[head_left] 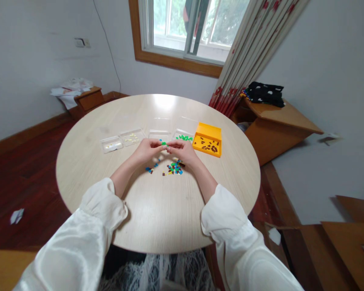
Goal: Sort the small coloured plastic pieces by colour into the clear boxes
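Small green piece (164, 144), one, pinched between fingertips of left hand (148, 149) and right hand (184, 149), equally near, beyond loose mixed bricks (175, 167) on bench (157, 210), long axis indiscernible.

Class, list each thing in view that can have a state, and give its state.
Left hand: pinching green pieces
Right hand: pinching the same pieces
Orange box: lid open, brown pieces inside
Clear boxes: open
Loose pieces: piled and scattered
Curtain: gathered aside
Window: cannot tell if shut
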The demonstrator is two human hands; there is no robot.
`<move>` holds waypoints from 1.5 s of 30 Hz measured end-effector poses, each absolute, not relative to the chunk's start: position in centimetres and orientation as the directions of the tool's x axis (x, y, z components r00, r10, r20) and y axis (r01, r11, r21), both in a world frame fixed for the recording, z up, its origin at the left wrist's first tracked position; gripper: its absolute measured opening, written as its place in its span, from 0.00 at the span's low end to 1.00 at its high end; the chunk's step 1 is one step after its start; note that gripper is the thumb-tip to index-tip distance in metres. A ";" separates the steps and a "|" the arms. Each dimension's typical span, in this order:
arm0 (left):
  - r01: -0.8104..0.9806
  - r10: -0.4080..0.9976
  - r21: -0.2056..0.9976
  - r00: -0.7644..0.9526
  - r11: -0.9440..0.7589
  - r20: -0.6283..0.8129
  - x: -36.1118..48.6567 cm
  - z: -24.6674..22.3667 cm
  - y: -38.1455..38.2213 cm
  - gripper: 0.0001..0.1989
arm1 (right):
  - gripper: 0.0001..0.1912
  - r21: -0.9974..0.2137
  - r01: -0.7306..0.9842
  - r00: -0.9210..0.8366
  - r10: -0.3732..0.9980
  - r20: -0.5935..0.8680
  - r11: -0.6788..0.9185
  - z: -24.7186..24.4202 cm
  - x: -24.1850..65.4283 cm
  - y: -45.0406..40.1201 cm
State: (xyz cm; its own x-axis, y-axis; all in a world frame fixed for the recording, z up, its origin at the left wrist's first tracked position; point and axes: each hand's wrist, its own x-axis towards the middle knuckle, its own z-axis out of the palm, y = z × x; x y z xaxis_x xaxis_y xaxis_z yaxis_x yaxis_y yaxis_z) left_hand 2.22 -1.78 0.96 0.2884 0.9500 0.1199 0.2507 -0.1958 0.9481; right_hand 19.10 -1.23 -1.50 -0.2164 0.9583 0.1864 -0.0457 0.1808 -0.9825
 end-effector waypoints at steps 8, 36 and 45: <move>0.291 0.946 0.933 0.300 -0.212 0.122 2.2 1.5 -1.9 0.15 | 0.09 -0.970 -0.038 -0.184 0.952 0.243 0.240 -1.2 19.2 -1.3; 0.267 0.939 0.943 0.327 -0.198 0.105 1.9 0.6 -1.3 0.16 | 0.10 -0.972 -0.114 -0.174 0.959 0.223 0.205 -1.2 19.2 -1.0; 0.303 0.952 0.927 0.276 -0.220 0.135 2.1 1.2 -1.7 0.17 | 0.13 -0.979 -0.077 -0.182 0.962 0.202 0.191 -1.1 19.2 -1.2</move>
State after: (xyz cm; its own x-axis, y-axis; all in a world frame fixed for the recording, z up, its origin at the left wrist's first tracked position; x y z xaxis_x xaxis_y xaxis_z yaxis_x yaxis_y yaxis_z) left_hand 2.06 -1.69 1.17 0.2762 0.9516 0.1350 0.3033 -0.2196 0.9273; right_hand 19.17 -1.20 -1.15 -0.1823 0.9622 0.2023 -0.0767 0.1912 -0.9785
